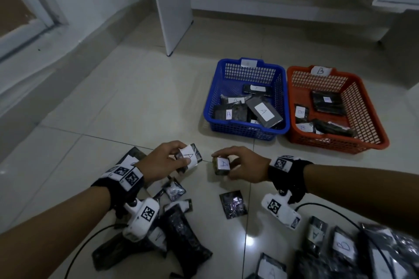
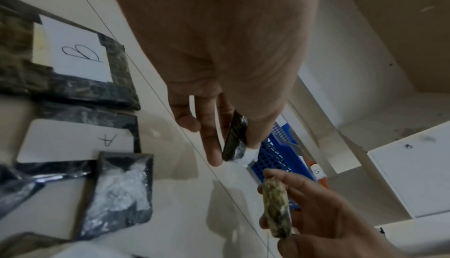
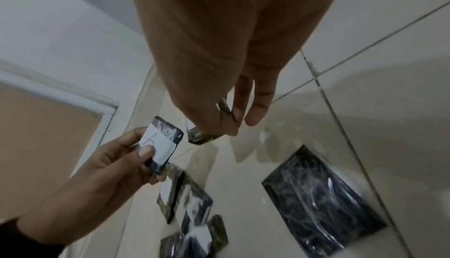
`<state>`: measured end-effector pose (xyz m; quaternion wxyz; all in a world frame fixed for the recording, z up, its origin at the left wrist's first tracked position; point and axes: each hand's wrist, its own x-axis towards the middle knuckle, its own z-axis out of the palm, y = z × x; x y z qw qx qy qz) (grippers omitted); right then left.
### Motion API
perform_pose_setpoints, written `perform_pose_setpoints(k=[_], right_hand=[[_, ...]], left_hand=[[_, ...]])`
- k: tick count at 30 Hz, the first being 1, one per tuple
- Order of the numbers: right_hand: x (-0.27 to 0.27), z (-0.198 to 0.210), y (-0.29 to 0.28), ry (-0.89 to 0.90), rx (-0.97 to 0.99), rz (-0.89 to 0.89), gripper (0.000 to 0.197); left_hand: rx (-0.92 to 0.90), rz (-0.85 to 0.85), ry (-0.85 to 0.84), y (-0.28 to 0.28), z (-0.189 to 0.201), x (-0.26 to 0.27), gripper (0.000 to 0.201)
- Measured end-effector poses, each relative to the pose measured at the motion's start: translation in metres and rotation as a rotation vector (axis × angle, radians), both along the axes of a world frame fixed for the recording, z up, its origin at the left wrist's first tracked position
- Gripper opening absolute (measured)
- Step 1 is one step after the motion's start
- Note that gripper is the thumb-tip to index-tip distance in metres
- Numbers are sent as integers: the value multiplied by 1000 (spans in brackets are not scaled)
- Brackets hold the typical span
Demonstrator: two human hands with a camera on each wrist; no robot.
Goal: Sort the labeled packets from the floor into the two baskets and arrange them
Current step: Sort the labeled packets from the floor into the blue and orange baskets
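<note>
My left hand (image 1: 169,159) pinches a small dark packet (image 1: 190,157) with a white label marked A, held above the floor. Close to its right, my right hand (image 1: 242,165) grips another small A-labelled packet (image 1: 221,166). In the left wrist view the left packet (image 2: 235,140) shows edge-on between thumb and fingers, with the right hand's packet (image 2: 276,207) below it. The right wrist view shows the left hand's packet (image 3: 161,143) face-on. Beyond the hands stand a blue basket (image 1: 246,130) holding A packets and an orange basket (image 1: 331,142) marked B with several dark packets.
Several more dark packets lie on the tiled floor under and near my arms, one unlabelled (image 1: 233,204), one marked B (image 1: 343,246), one marked A (image 1: 316,234). A white panel leg (image 1: 173,7) stands behind the baskets. Cables trail over the floor.
</note>
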<state>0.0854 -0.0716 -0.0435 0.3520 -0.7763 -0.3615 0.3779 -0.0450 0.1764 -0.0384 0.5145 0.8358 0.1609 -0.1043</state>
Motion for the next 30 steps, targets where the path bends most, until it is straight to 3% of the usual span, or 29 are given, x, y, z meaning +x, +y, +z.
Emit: perform_pose_setpoints(k=[9, 13, 17, 21, 23, 26, 30], right_hand=[[15, 20, -15, 84, 39, -152, 69], [24, 30, -26, -76, -47, -119, 66], [50, 43, -42, -187, 23, -180, 50], [85, 60, -54, -454, 196, -395, 50], [101, 63, -57, -526, 182, -456, 52], [120, 60, -58, -531, 116, -452, 53], [132, 52, -55, -563, 43, -329, 30]], left_hand=[[-111, -36, -86, -28, 20, 23, 52], [-28, -27, -175, -39, 29, 41, 41], [45, 22, -285, -46, 30, 70, 40], [51, 136, -409, -58, 34, 112, 36], [63, 181, -449, -62, 35, 133, 34], [228, 171, -461, -63, 29, 159, 34], [734, 14, -105, -61, 14, 169, 41]])
